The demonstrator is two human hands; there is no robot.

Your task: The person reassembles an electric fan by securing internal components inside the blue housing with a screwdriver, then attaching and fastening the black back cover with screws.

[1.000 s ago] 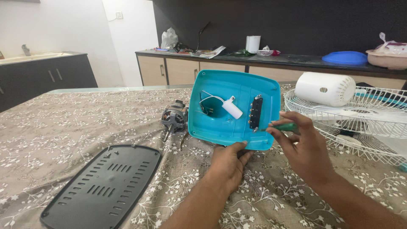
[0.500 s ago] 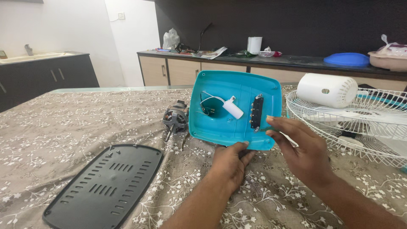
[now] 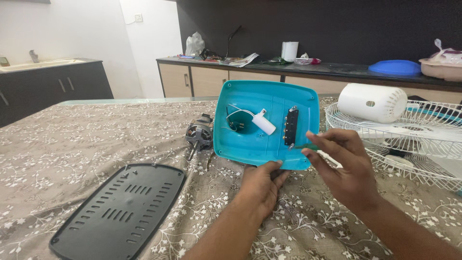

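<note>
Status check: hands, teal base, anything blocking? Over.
Left hand grips teal base by its lower edge, tilted up on the table. Right hand pinches green screwdriver, tip by switch block. Nothing blocking; motor behind-left, black plate apart.

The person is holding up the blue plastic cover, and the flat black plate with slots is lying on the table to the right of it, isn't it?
Not quite. The head view shows the black plate lying to the left of the blue cover, not the right.
</note>
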